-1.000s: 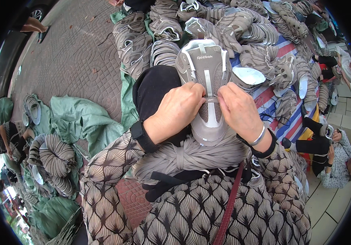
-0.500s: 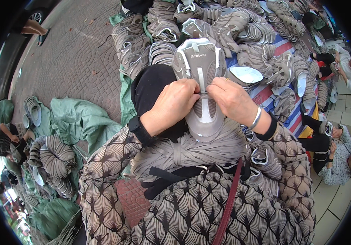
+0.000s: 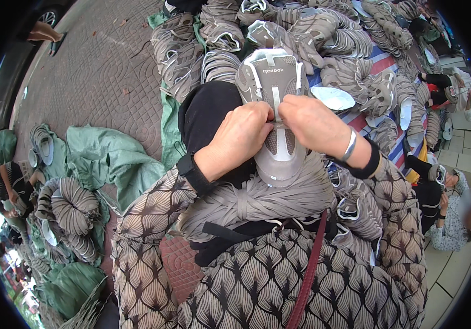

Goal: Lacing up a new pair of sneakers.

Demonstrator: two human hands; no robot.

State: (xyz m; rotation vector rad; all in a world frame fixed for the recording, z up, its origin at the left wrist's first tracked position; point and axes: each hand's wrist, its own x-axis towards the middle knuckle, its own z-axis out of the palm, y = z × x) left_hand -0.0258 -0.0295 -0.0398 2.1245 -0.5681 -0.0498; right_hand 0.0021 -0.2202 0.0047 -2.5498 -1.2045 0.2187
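A grey-beige shoe upper (image 3: 275, 71) with white trim and mesh rests toe toward me on my black-clad knee (image 3: 210, 112). My left hand (image 3: 240, 131) is closed in a pinch at the left side of its throat. Opposite it, my right hand (image 3: 309, 122) pinches at the right side, wearing a silver bangle. Between the fingertips a short grey band, which looks like a shoelace (image 3: 275, 125), crosses the throat; the fingers hide most of it. A thick bundle of flat grey laces (image 3: 241, 205) lies across my lap, below the toe.
Stacks of similar shoe uppers (image 3: 350, 82) cover a striped sheet (image 3: 380, 60) ahead and right. White insole-shaped pieces (image 3: 333, 98) lie among them. Green sacks (image 3: 112, 159) and more uppers (image 3: 73, 205) are at left. Other people (image 3: 452, 205) sit at the right.
Both hands stay pinched at the shoe upper's throat. The right hand has shifted slightly up and in, its fingers now nearer the left hand. The shoe upper sits marginally further right in view.
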